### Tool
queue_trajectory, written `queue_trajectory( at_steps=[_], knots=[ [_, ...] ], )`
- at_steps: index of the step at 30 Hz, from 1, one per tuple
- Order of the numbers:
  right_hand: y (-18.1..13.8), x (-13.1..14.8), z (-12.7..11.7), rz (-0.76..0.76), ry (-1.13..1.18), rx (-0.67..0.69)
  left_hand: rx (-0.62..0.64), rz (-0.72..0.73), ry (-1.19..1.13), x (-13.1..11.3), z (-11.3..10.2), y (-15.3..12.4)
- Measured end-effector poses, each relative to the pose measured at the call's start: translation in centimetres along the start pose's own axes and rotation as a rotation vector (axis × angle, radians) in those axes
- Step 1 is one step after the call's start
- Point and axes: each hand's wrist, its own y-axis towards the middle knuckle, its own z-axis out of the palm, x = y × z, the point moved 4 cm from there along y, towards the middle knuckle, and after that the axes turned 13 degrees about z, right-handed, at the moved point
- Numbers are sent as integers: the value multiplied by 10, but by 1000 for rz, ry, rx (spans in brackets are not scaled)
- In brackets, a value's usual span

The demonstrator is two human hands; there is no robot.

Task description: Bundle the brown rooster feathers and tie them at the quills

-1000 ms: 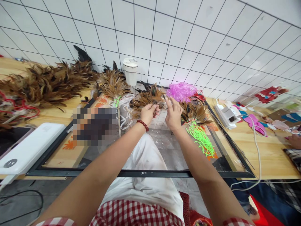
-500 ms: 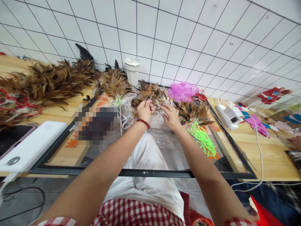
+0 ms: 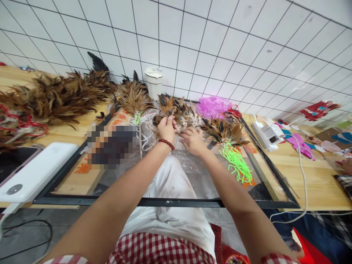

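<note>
My left hand (image 3: pixel 166 127), with a beaded bracelet at the wrist, is closed in a pinch on brown feathers (image 3: pixel 166 104) that fan up beyond its fingertips. My right hand (image 3: pixel 193 141) is beside it, palm down, its fingers stretched out and a little apart, near the pale lower ends of a loose feather pile (image 3: pixel 189 113). Whether its fingertips touch any feather, I cannot tell. To the right of it lies another feather bundle (image 3: pixel 227 130), with bright green cords (image 3: pixel 237 163) trailing below. A feather bundle with a stick (image 3: pixel 133 95) stands left of my hands.
A black-framed glass panel (image 3: pixel 181 202) spans the work area. Behind it are a white lidded cup (image 3: pixel 154 81) and a pink plastic bag (image 3: pixel 213 106). A white power bank (image 3: pixel 38 172) lies left, a white power strip (image 3: pixel 266 135) right. A person's hand shows at the far right edge.
My right hand has shifted left and slightly toward me, closer to my left hand, with its fingers lower. My left hand has barely moved and keeps its pinch.
</note>
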Motion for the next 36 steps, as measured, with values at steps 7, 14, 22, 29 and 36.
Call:
queue_trajectory(
  at_steps=[7, 14, 22, 29, 36],
  knots=[
    [1, -34, -11, 273, -1, -193, -2, 2, 34, 2, -1, -1],
    [3, -35, -11, 234, 104, -157, -12, -4, 53, 1, 1, -4],
    [7, -29, 1, 255, 315, -31, 37, -15, 82, 3, 3, -6],
    [15, -60, 3, 669, 1327, -44, 155, -153, 132, 10, 7, -14],
    [13, -48, -1, 685, 1527, -6, 249, -300, 165, 14, 10, -23]
  ],
)
